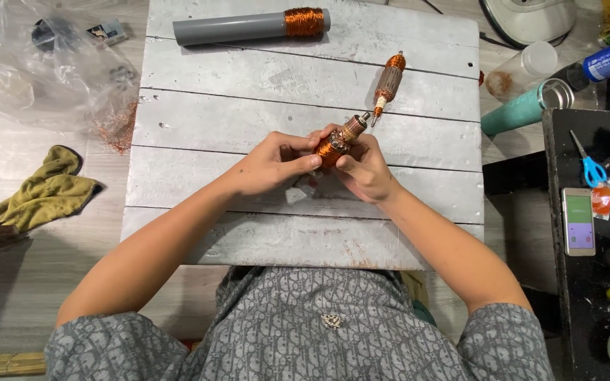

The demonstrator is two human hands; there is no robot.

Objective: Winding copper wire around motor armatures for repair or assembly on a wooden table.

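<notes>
Nearest to us is our own grey patterned shirt (305, 331), with both bare forearms reaching forward over the whitewashed plank surface (248, 240). Our left hand (270, 166) and right hand (365, 169) meet above the middle of the surface, and together they hold a small motor rotor (340, 140) wound with copper wire. The grip of the left hand is closed on the copper end of the rotor, thumb and fingertips pinching it from the left. The grip of the right hand is wrapped around the same rotor from the right and below, thumb on top. The rotor is tilted, its metal shaft pointing up and away to the right, clear of the boards.

Just beyond it, apart from our hands, a second rotor (387, 85) lies on the surface, tilted the same way. At the far edge lies a grey pipe (238, 28) with a band of copper wire around its right part.

Off the surface to the left, an olive rag (40, 194) lies on the floor, with a clear plastic bag (44, 63) farther back. To the right, a phone (578, 220) and blue-handled scissors (591, 168) rest on a dark tray, and a teal bottle (524, 107) lies behind it.
</notes>
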